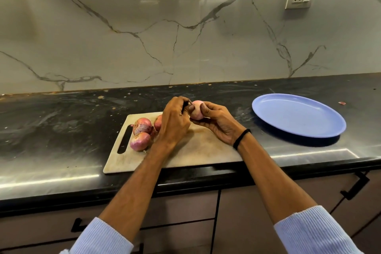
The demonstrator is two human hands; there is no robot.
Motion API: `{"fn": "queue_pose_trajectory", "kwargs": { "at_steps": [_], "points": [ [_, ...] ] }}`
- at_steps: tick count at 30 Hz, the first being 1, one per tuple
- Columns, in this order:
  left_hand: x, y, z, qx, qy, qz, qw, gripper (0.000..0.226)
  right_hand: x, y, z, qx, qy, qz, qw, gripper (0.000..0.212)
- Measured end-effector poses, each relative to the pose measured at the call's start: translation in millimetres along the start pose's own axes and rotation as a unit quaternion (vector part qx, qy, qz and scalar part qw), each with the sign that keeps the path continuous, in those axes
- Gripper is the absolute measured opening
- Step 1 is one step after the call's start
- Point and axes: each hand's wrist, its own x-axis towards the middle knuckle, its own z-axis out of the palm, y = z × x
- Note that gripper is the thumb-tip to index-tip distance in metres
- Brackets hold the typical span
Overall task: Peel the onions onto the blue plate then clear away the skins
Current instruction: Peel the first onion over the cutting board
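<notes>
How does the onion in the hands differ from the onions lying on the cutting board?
Skin: the held onion is pale pink and smooth, seemingly mostly peeled; the board onions wear darker reddish-purple papery skin.
Position: the held onion is lifted, gripped between the left hand and right hand; the board onions rest clustered on the cutting board beside its handle slot.
Both are round red onions of similar size.

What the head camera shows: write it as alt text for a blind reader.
The right hand cups a pale, mostly peeled onion above a cutting board while the left hand pinches its end. Three unpeeled onions lie at the board's left end. A blue plate sits on the dark counter to the right, with no onion on it.
</notes>
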Motion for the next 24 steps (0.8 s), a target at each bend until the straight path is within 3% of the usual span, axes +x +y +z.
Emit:
{"fn": "queue_pose_trajectory", "kwargs": {
  "at_steps": [4,17,24],
  "points": [
    [0,6,0,-0.013,0.022,-0.006,1.000,0.011,0,1,0,0.013,0.003,-0.015,1.000,0.040],
    [-1,7,-8,-0.139,0.069,-0.131,0.979,0.018,1,-6,-2,0.071,0.025,-0.057,0.996,0.056],
    [-2,8,-9,-0.040,0.071,-0.034,0.996,0.022,0,-7,0,0.064,0.042,-0.053,0.996,0.053]
  ]
}}
